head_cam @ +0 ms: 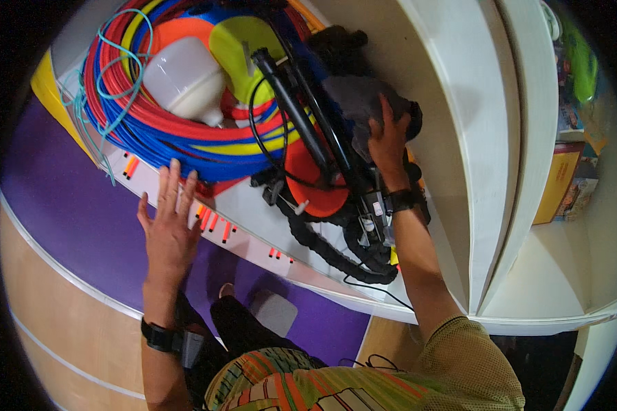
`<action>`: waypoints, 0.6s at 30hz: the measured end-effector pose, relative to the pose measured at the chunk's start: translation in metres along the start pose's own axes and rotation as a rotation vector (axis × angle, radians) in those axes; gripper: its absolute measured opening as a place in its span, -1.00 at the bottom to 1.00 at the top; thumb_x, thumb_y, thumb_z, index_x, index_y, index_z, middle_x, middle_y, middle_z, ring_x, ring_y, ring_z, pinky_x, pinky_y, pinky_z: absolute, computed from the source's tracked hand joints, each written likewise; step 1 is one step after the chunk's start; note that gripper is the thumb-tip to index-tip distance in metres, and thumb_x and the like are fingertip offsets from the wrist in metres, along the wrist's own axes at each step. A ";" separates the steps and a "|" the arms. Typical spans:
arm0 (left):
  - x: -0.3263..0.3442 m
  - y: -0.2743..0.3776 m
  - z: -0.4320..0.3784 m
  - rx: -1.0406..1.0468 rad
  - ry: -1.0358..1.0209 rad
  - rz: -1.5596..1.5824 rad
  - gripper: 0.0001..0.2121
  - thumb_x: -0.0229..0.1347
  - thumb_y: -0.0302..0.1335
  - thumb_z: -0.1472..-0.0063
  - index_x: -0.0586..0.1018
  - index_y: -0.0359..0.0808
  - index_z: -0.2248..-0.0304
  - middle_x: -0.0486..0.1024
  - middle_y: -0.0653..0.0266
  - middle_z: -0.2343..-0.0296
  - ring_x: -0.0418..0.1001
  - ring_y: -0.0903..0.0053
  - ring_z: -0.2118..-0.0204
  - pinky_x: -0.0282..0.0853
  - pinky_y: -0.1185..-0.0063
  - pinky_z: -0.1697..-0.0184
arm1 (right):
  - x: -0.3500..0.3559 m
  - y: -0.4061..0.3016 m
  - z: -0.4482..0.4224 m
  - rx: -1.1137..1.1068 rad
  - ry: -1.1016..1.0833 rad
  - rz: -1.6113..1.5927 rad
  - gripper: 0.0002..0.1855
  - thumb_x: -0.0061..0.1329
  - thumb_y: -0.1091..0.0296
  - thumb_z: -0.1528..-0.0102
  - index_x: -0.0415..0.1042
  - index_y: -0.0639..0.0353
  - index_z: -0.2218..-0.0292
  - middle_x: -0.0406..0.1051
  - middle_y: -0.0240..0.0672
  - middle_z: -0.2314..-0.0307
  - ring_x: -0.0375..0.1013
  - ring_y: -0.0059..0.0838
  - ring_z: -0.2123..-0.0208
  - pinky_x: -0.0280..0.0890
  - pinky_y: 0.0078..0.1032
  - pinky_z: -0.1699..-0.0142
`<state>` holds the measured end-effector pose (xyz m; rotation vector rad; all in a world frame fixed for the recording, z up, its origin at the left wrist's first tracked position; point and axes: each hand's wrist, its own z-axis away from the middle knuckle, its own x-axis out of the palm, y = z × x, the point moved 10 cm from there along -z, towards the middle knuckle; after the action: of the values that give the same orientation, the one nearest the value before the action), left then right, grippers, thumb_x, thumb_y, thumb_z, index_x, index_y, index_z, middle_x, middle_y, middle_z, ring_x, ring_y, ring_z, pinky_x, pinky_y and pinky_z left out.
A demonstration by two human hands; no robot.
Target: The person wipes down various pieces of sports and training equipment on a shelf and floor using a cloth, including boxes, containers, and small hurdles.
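Note:
My left hand (174, 218), fingers spread, is at the shelf's front edge, its fingertips by the lower rim of a stack of red, blue and yellow hoops (221, 159). On the hoops rest a white bulb-shaped lamp (185, 82), a tangled light-blue cord (126, 95) and a yellow-green disc (241, 46). My right hand (391, 136) lies with fingers apart on a dark grey cloth item (355, 103); whether it grips it I cannot tell. Beside it lie black tubes (301, 110), an orange-red disc (313, 185) and a black fabric-covered loop (329, 251).
The white shelf (236, 198) has a curved front edge with small orange and red strips. White upright panels (483, 128) stand at the right, with a yellow box (558, 182) beyond. Below are a purple floor area (82, 169) and a grey stool-like object (275, 311).

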<state>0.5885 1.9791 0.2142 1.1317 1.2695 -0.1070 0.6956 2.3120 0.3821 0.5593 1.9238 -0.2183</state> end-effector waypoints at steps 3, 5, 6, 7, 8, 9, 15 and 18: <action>0.010 -0.007 0.016 -0.022 0.127 0.093 -0.24 0.16 -0.63 0.08 0.16 0.04 -0.12 -0.11 0.30 -0.19 -0.07 0.39 -0.22 -0.13 0.27 -0.16 | -0.023 0.090 0.069 0.208 0.049 0.116 -0.47 -0.17 0.28 -0.11 0.08 -0.01 -0.11 0.06 0.17 0.00 0.07 0.20 -0.02 0.03 -0.14 -0.08; 0.009 -0.014 0.038 -0.110 0.202 0.164 -0.31 0.13 -0.60 0.02 0.18 -0.01 -0.11 -0.11 0.30 -0.19 -0.04 0.35 -0.20 -0.09 0.29 -0.15 | -0.050 0.123 0.109 0.329 0.089 -0.042 -0.48 -0.17 0.24 -0.12 0.12 0.24 -0.07 0.18 0.05 0.03 0.15 0.04 -0.01 0.04 -0.20 -0.08; 0.013 -0.007 0.048 -0.137 0.226 0.202 -0.33 0.12 -0.59 0.01 0.18 -0.01 -0.11 -0.10 0.27 -0.18 0.00 0.33 -0.19 -0.07 0.32 -0.14 | -0.063 0.167 0.141 0.413 0.147 -0.086 -0.48 -0.16 0.24 -0.12 0.13 0.30 -0.05 0.20 0.02 0.03 0.18 -0.02 0.00 0.05 -0.22 -0.08; 0.018 0.004 0.056 -0.151 0.247 0.248 -0.34 0.11 -0.58 0.00 0.19 -0.02 -0.11 -0.09 0.25 -0.18 0.03 0.31 -0.17 -0.04 0.35 -0.13 | -0.079 0.234 0.185 0.509 0.186 -0.002 -0.50 -0.17 0.25 -0.12 0.16 0.32 -0.04 0.22 -0.03 0.04 0.20 -0.10 0.01 0.08 -0.27 -0.06; 0.021 0.009 0.067 -0.185 0.278 0.272 -0.36 0.10 -0.57 -0.02 0.19 -0.02 -0.11 -0.09 0.23 -0.18 0.06 0.30 -0.15 -0.02 0.37 -0.12 | -0.084 0.262 0.207 0.605 0.220 -0.045 -0.52 -0.18 0.26 -0.13 0.18 0.33 -0.02 0.24 -0.06 0.04 0.22 -0.14 0.02 0.09 -0.30 -0.05; 0.029 0.015 0.076 -0.209 0.280 0.285 -0.36 0.10 -0.56 -0.02 0.19 -0.04 -0.11 -0.09 0.23 -0.18 0.06 0.29 -0.15 -0.01 0.37 -0.12 | -0.091 0.288 0.230 0.699 0.259 -0.088 -0.53 -0.18 0.26 -0.13 0.20 0.34 -0.01 0.25 -0.09 0.05 0.23 -0.19 0.03 0.11 -0.34 -0.04; 0.097 0.077 0.125 -0.224 0.260 0.349 -0.35 0.10 -0.56 -0.02 0.17 -0.10 -0.12 -0.07 0.12 -0.16 0.08 0.26 -0.15 0.01 0.35 -0.09 | -0.095 0.337 0.230 0.376 0.166 -0.116 -0.54 -0.17 0.27 -0.12 0.21 0.32 -0.01 0.26 -0.13 0.06 0.24 -0.22 0.05 0.13 -0.35 -0.04; 0.129 0.118 0.139 -0.183 0.188 0.359 -0.34 0.12 -0.58 0.00 0.18 -0.10 -0.11 -0.07 0.09 -0.16 0.09 0.26 -0.15 0.04 0.34 -0.07 | -0.080 0.368 0.196 0.313 0.135 0.209 -0.52 -0.17 0.28 -0.12 0.17 0.18 -0.06 0.25 -0.06 0.06 0.22 -0.14 0.02 0.11 -0.28 -0.05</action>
<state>0.8049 2.0029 0.1662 1.2113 1.1923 0.3840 1.0569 2.5327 0.4109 1.0001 1.9557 -0.3575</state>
